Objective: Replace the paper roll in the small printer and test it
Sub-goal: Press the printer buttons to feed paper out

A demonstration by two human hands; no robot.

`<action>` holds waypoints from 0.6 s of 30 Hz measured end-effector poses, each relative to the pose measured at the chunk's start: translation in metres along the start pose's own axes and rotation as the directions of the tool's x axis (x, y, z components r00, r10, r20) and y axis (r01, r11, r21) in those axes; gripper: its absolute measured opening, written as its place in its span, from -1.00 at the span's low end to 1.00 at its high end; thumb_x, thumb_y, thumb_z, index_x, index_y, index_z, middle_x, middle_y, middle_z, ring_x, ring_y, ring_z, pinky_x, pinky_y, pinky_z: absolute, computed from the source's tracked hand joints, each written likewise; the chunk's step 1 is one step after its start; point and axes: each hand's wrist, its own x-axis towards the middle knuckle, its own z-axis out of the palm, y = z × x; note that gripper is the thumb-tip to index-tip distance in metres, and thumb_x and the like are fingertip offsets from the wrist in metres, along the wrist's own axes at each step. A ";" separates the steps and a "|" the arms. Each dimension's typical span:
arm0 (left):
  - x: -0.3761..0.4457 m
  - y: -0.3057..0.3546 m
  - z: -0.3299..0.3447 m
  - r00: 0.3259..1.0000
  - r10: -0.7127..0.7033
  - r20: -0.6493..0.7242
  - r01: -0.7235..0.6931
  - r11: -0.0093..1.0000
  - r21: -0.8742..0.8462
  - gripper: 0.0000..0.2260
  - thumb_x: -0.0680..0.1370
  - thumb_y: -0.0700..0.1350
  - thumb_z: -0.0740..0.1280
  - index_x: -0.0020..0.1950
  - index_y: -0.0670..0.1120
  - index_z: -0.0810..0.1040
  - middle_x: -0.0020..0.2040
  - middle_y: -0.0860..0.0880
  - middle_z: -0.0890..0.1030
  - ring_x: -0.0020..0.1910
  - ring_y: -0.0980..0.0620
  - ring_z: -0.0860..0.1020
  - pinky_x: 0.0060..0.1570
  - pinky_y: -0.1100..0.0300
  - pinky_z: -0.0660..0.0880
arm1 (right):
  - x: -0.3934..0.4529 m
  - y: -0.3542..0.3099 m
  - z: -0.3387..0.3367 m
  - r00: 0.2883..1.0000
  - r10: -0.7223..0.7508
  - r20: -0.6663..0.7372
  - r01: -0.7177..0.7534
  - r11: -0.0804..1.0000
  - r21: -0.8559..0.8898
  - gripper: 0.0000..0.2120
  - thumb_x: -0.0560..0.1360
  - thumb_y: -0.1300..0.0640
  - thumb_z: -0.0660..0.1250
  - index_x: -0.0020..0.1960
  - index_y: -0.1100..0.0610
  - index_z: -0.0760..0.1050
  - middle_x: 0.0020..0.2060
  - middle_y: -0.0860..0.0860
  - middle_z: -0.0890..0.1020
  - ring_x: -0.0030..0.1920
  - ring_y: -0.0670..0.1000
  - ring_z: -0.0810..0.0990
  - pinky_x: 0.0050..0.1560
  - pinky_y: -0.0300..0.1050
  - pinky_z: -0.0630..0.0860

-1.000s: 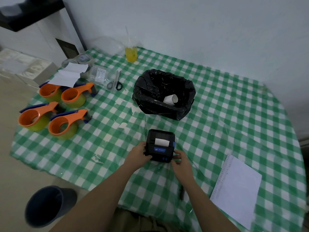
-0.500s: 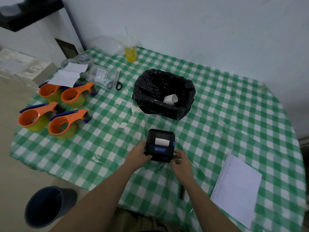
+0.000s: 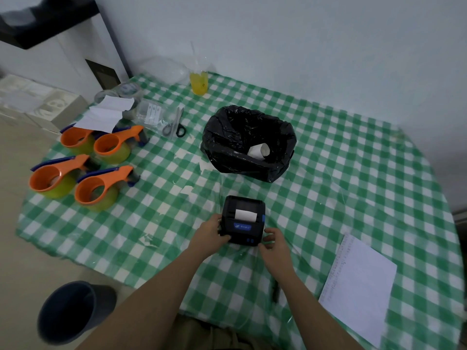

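Printer: the small black thermal printer [image 3: 243, 219] sits on the green-checked surface [image 3: 353, 188], between the two hands and just ahead of them.
Left hand: the left hand [image 3: 211, 234] cups the printer's left side, its fingers curled round the near-left corner and touching the casing.
Right hand: the right hand [image 3: 275, 245] rests at the near-right corner with its fingers bent loosely; whether it presses a button or only steadies the body, I cannot tell.
Paper: a white paper strip [image 3: 245, 214] stands out of the slot in the closed lid, just beyond both sets of fingertips.
Old roll: a spent white core [image 3: 260, 150] lies in the black-lined bin [image 3: 227, 137], well beyond the hands.
Key relation: the printer's long axis runs away from the person, with the control panel and blue buttons [image 3: 250, 240] at the near end; the right hand looks nearer to them.
Step, as I judge it: the roll appears loaded and the lid closed, so the test print is what remains.
Next move calls for: one hand bracing the body while the other presses a button.
Risk: a hard press could slide the light printer across the slick plastic cover.
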 end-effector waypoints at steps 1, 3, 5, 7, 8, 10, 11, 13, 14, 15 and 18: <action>0.000 -0.001 0.000 1.000 -0.001 -0.003 0.001 1.000 0.001 -0.49 0.39 -0.21 0.43 0.30 -0.13 0.36 0.18 -0.18 0.59 0.13 -0.14 0.58 0.16 -0.13 0.53 | 0.000 0.000 0.000 1.000 -0.002 -0.002 0.002 1.000 0.000 -0.67 0.45 0.32 0.30 0.18 0.16 0.37 -0.12 0.05 0.51 -0.19 0.03 0.53 -0.29 -0.26 0.42; 0.000 -0.001 0.000 1.000 -0.002 -0.003 0.002 1.000 0.000 -0.49 0.39 -0.21 0.43 0.30 -0.13 0.36 0.18 -0.18 0.60 0.13 -0.14 0.58 0.16 -0.13 0.53 | 0.001 0.001 0.000 1.000 -0.004 -0.006 0.004 1.000 -0.004 -0.67 0.44 0.31 0.31 0.18 0.15 0.36 -0.10 0.06 0.51 -0.17 0.05 0.53 -0.26 -0.21 0.44; 0.000 0.000 0.000 1.000 -0.002 -0.002 0.002 1.000 -0.001 -0.50 0.39 -0.21 0.43 0.30 -0.13 0.36 0.19 -0.18 0.59 0.14 -0.14 0.57 0.17 -0.11 0.52 | 0.002 0.002 0.000 1.000 -0.007 -0.005 0.007 1.000 -0.007 -0.67 0.44 0.31 0.31 0.16 0.13 0.36 -0.09 0.07 0.50 -0.17 0.05 0.52 -0.26 -0.20 0.43; 0.000 0.001 0.000 1.000 -0.004 -0.001 0.004 1.000 0.000 -0.50 0.40 -0.22 0.42 0.31 -0.14 0.36 0.20 -0.19 0.59 0.15 -0.14 0.57 0.18 -0.11 0.52 | 0.002 0.002 0.000 1.000 -0.008 -0.001 0.008 1.000 -0.003 -0.68 0.43 0.31 0.31 0.14 0.10 0.35 -0.09 0.07 0.49 -0.19 0.04 0.51 -0.28 -0.23 0.42; 0.000 0.001 0.000 1.000 -0.005 0.000 0.005 1.000 -0.002 -0.49 0.40 -0.22 0.42 0.31 -0.14 0.36 0.20 -0.19 0.58 0.15 -0.14 0.57 0.18 -0.12 0.52 | 0.003 0.002 0.000 1.000 -0.007 0.002 0.007 1.000 -0.005 -0.68 0.43 0.31 0.31 0.13 0.10 0.35 -0.10 0.06 0.50 -0.19 0.03 0.51 -0.29 -0.24 0.41; 0.000 0.001 0.000 1.000 -0.002 0.003 0.002 1.000 0.004 -0.49 0.40 -0.21 0.42 0.31 -0.14 0.35 0.20 -0.19 0.58 0.14 -0.14 0.57 0.17 -0.12 0.52 | 0.004 0.002 0.001 1.000 -0.005 0.005 0.005 1.000 -0.020 -0.67 0.43 0.30 0.31 0.14 0.10 0.36 -0.10 0.06 0.50 -0.21 0.02 0.51 -0.29 -0.23 0.42; 0.000 0.000 0.000 1.000 -0.002 0.005 0.002 1.000 0.009 -0.49 0.40 -0.20 0.42 0.31 -0.14 0.35 0.19 -0.19 0.59 0.14 -0.14 0.57 0.16 -0.12 0.53 | 0.004 0.002 0.001 1.000 -0.004 0.005 0.004 1.000 -0.026 -0.67 0.42 0.31 0.31 0.13 0.10 0.36 -0.10 0.06 0.51 -0.23 0.00 0.51 -0.29 -0.21 0.43; 0.000 0.000 -0.001 1.000 -0.002 0.006 0.002 1.000 0.014 -0.49 0.39 -0.19 0.42 0.31 -0.13 0.35 0.19 -0.19 0.59 0.14 -0.14 0.57 0.15 -0.13 0.53 | 0.005 0.003 0.001 1.000 -0.002 0.007 0.002 1.000 -0.029 -0.67 0.41 0.31 0.31 0.13 0.10 0.36 -0.10 0.07 0.51 -0.26 -0.02 0.49 -0.29 -0.19 0.43; 0.000 0.000 -0.001 1.000 -0.001 0.006 0.001 1.000 0.017 -0.49 0.39 -0.19 0.42 0.31 -0.12 0.35 0.19 -0.18 0.59 0.14 -0.14 0.57 0.15 -0.13 0.53 | 0.005 0.003 0.001 1.000 -0.003 0.006 0.003 1.000 -0.031 -0.66 0.41 0.32 0.31 0.13 0.11 0.36 -0.10 0.06 0.51 -0.25 -0.01 0.50 -0.29 -0.19 0.44; 0.000 0.000 -0.001 1.000 -0.001 0.006 0.000 1.000 0.020 -0.49 0.39 -0.19 0.42 0.31 -0.12 0.35 0.19 -0.18 0.59 0.15 -0.14 0.57 0.16 -0.12 0.53 | 0.004 0.003 0.001 1.000 -0.004 0.005 0.004 0.999 -0.035 -0.66 0.41 0.32 0.31 0.14 0.11 0.36 -0.10 0.06 0.51 -0.23 0.00 0.51 -0.29 -0.19 0.44; -0.001 0.001 -0.001 1.000 0.001 0.007 -0.001 1.000 0.025 -0.49 0.40 -0.20 0.42 0.32 -0.13 0.35 0.20 -0.19 0.59 0.16 -0.14 0.57 0.17 -0.12 0.53 | 0.003 0.002 0.000 1.000 -0.016 0.005 0.016 0.999 -0.035 -0.65 0.42 0.31 0.32 0.16 0.13 0.36 -0.09 0.05 0.50 -0.20 0.02 0.52 -0.27 -0.20 0.45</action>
